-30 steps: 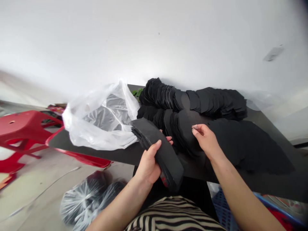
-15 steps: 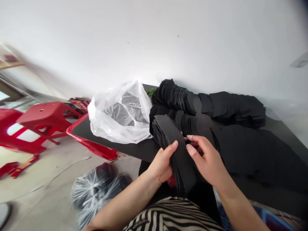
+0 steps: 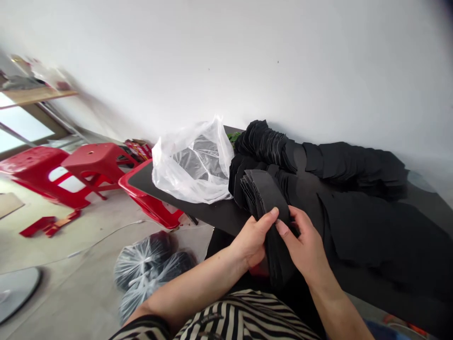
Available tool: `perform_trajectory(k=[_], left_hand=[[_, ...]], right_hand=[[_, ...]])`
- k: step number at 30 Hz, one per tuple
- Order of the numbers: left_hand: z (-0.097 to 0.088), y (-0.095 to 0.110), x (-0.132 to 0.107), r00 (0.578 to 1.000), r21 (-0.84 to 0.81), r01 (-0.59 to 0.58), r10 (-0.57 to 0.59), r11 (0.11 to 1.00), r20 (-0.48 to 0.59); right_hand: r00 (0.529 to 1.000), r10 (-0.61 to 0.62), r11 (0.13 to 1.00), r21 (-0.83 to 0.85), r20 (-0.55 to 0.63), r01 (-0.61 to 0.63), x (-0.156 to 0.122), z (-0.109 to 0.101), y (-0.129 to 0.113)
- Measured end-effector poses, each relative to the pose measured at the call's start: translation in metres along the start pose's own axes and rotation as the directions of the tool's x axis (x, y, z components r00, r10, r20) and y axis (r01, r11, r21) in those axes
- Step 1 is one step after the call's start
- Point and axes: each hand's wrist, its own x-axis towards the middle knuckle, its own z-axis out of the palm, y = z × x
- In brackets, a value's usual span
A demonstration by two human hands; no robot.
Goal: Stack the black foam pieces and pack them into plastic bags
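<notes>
Stack of black cut sheets [image 3: 269, 226] gripped w/ both hands, held tilted in front of person's chest, lower end hanging past edge of black tabletop [image 3: 219, 212], top end close to nearby piles. Material prob. foam or felt; cannot tell exactly.

L hand [image 3: 253, 238]: thumb laid across front face of stack, other fingers behind it, mostly hidden; spread or pressed together cannot be told.

R hand [image 3: 303, 243]: fingers close together, pinching right side of stack against L thumb side; R fingertips [image 3: 282, 227] pressed on stack's front face, nearly touching L thumb.

Striped top [image 3: 244, 321] visible below both forearms.

Rows of stacked black sheets [image 3: 354, 165] lying on tabletop just beyond hands, one row behind another, far ends toward white wall [image 3: 247, 56]. Clear plastic bag [image 3: 193, 163] on tabletop, left of rows, dark contents seen through film. Green leaves [image 3: 233, 137] small, btw bag and rows.

Red tabletop rim [image 3: 148, 203] along left end. Red plastic stools [image 3: 95, 158] on concrete floor [image 3: 71, 264], left of table. Two plastic-wrapped dark bundles [image 3: 143, 259] on floor below L forearm, well apart from stools.
</notes>
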Motion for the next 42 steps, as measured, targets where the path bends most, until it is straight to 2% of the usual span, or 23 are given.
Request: perform_trajectory(k=[2,5,8,11,14,16,18,20,23,28,32,35,37,42], left_hand=[[0.003,-0.001,0.000,1.000,0.012,-0.001,0.001,1.000,-0.013],[0.003,-0.002,0.001,1.000,0.018,-0.007,0.007,1.000,-0.015],[0.002,-0.002,0.002,1.000,-0.002,0.023,-0.023,1.000,-0.011],[-0.001,0.000,0.003,0.999,-0.026,0.051,-0.051,0.998,0.003],[-0.003,0.001,0.003,0.997,-0.065,0.076,-0.074,0.995,0.037],[-0.004,0.001,0.003,0.996,-0.102,0.082,-0.077,0.991,0.054],[-0.004,0.002,0.003,0.998,-0.136,0.038,-0.032,0.990,0.047],[-0.003,0.003,0.003,0.999,-0.155,-0.018,0.023,0.988,0.033],[-0.004,0.004,0.001,1.000,-0.153,-0.015,0.018,0.988,0.021],[-0.011,0.012,-0.005,0.999,-0.065,0.033,-0.031,0.997,0.029],[-0.020,0.021,-0.010,0.991,0.029,0.132,-0.132,0.991,0.008],[-0.021,0.023,-0.013,0.981,0.133,0.195,-0.194,0.972,-0.022],[-0.020,0.021,-0.015,0.983,0.247,0.176,-0.182,0.953,-0.001],[-0.016,0.015,-0.016,0.980,0.422,-0.035,-0.052,0.906,0.193]], right_hand=[[0.995,0.093,0.983,0.154,0.030,-0.097,-0.001,0.000,0.000],[0.974,0.200,0.901,0.369,0.109,-0.227,-0.001,0.001,-0.001],[0.961,0.233,0.862,0.425,0.151,-0.276,0.001,0.003,-0.001],[0.974,0.206,0.926,0.302,0.094,-0.225,0.004,0.005,0.002],[0.999,-0.003,0.999,0.031,-0.050,0.004,0.006,0.009,0.004],[0.980,-0.177,0.978,-0.123,-0.089,0.166,0.006,0.011,0.002],[0.955,-0.285,0.934,-0.248,-0.087,0.256,0.006,0.011,-0.002],[0.939,-0.336,0.891,-0.349,-0.075,0.291,0.005,0.011,-0.007],[0.933,-0.358,0.865,-0.392,-0.049,0.311,0.005,0.011,-0.010],[0.946,-0.324,0.887,-0.346,0.004,0.305,0.004,0.008,-0.013],[0.952,-0.307,0.917,-0.263,0.015,0.300,0.004,0.002,-0.019],[0.979,-0.204,0.971,-0.122,0.010,0.204,0.006,-0.002,-0.025],[0.992,-0.121,0.992,-0.028,0.035,0.122,0.008,-0.001,-0.027],[0.991,-0.012,0.986,0.168,0.131,-0.010,0.011,0.002,-0.025]])
